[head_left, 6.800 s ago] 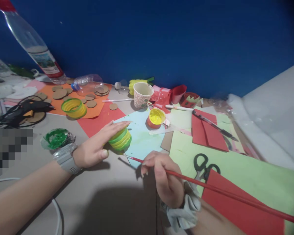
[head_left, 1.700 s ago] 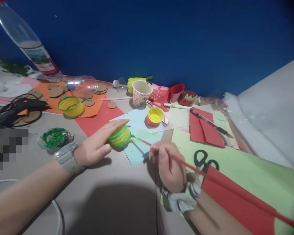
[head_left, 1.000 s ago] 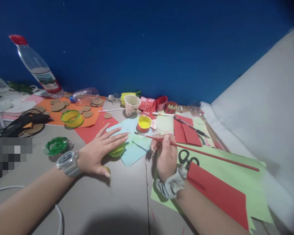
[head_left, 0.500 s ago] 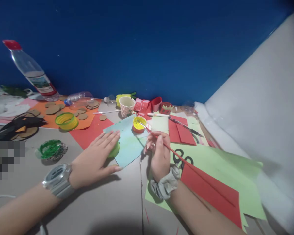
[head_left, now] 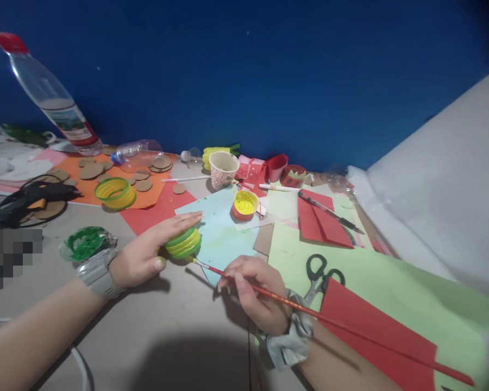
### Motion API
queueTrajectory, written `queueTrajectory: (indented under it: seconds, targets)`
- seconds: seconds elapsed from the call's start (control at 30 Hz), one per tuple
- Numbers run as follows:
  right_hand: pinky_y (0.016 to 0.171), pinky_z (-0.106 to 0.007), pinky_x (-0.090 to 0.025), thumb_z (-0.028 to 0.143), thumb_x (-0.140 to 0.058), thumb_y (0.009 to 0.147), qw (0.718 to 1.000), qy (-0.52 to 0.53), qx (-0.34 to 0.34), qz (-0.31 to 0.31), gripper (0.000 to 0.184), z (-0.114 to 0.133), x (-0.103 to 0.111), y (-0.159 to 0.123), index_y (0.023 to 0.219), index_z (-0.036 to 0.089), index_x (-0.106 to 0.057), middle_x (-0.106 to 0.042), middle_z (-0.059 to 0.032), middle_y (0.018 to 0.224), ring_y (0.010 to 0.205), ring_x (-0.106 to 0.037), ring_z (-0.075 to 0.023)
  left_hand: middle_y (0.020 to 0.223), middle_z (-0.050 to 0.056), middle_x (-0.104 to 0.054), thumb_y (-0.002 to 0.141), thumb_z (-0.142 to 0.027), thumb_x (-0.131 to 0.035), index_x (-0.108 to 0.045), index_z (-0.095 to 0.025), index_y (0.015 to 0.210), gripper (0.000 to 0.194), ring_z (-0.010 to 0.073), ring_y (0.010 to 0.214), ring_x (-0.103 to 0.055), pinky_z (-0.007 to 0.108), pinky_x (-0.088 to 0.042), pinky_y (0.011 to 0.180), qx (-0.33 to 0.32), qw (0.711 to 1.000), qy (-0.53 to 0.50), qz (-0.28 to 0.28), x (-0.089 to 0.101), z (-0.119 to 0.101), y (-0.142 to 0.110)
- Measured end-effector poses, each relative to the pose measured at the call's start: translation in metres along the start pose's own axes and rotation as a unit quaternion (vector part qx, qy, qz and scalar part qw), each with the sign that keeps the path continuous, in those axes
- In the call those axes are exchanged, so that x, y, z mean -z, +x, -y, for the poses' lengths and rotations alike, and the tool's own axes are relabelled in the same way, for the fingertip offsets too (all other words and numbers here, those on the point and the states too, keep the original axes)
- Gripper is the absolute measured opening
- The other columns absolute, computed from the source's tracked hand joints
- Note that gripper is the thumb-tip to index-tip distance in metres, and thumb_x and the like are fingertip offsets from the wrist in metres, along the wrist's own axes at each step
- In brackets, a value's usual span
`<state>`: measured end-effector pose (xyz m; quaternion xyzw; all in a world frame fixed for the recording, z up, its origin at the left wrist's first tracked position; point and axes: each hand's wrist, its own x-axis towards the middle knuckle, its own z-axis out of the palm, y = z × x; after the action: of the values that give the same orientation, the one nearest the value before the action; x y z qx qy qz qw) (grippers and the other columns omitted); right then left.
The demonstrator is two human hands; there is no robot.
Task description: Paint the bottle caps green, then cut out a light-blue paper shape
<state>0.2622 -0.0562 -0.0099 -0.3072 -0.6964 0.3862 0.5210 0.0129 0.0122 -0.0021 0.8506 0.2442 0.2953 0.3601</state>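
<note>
My left hand (head_left: 146, 255) is wrapped over a rounded, ribbed piece striped green and yellow (head_left: 183, 244), gripping it by the top and side. Part of that piece is hidden under the fingers. A red-handled paintbrush (head_left: 269, 294) is pinched in my right hand (head_left: 258, 290), its yellow-wet tip at the lower edge of the ribbed piece. Beneath and behind the piece lies light blue paper (head_left: 224, 239). On that paper's far right stands a small tub of yellow paint (head_left: 245, 205). Green paint (head_left: 85, 244) sits in a crumpled dish left of my left hand.
A similar striped ring (head_left: 115, 194) and cardboard discs (head_left: 92, 171) rest on orange paper. At the back are a paper cup (head_left: 224, 170) and bottles, one upright (head_left: 61, 103). Black-handled scissors (head_left: 318, 274), red paper (head_left: 378, 326) and a pen (head_left: 330, 212) lie right.
The brush tip has moved from the yellow paint tub down and left to the ribbed piece. My left hand, flat over the piece before, now grips it with the striped side showing.
</note>
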Motion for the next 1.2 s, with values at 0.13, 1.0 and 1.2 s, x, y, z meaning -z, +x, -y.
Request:
queueTrajectory:
  seconds: [0.13,1.0,1.2]
  targets:
    - [0.065,-0.027,-0.052,0.014,-0.047,0.092,0.999,-0.028,-0.005,0.015,0.013,-0.0015,0.0022,0.0003,0.087,0.023,-0.055,-0.067,-0.0013,0.077,0.074,-0.065,-0.0154,0.151,0.016,-0.037,0.085,-0.071,-0.033,-0.035,-0.015,0.147,0.083,0.0386,0.138,-0.032,0.053,-0.023,0.114,-0.004,1.000,-0.018,-0.018,-0.0021,0.0024,-0.0001]
    - [0.071,-0.031,-0.052,0.015,-0.045,0.095,0.998,-0.058,-0.019,-0.017,0.014,-0.0011,0.0030,0.0007,0.092,0.024,-0.056,-0.067,-0.0023,0.082,0.079,-0.065,-0.0169,0.152,0.008,-0.037,0.087,-0.069,-0.032,-0.036,-0.023,0.146,0.076,0.0372,0.138,-0.032,0.054,-0.022,0.115,0.011,0.998,-0.046,-0.033,-0.0019,0.0089,-0.0024]
    - [0.071,-0.029,-0.052,0.013,-0.046,0.092,0.998,-0.050,0.016,0.021,0.015,-0.0013,0.0048,0.0016,0.095,0.024,-0.055,-0.066,-0.0017,0.083,0.080,-0.065,-0.0158,0.152,0.009,-0.037,0.085,-0.071,-0.033,-0.037,-0.021,0.146,0.079,0.0380,0.138,-0.033,0.054,-0.023,0.115,0.028,0.998,-0.044,-0.032,-0.0019,0.0078,-0.0024]
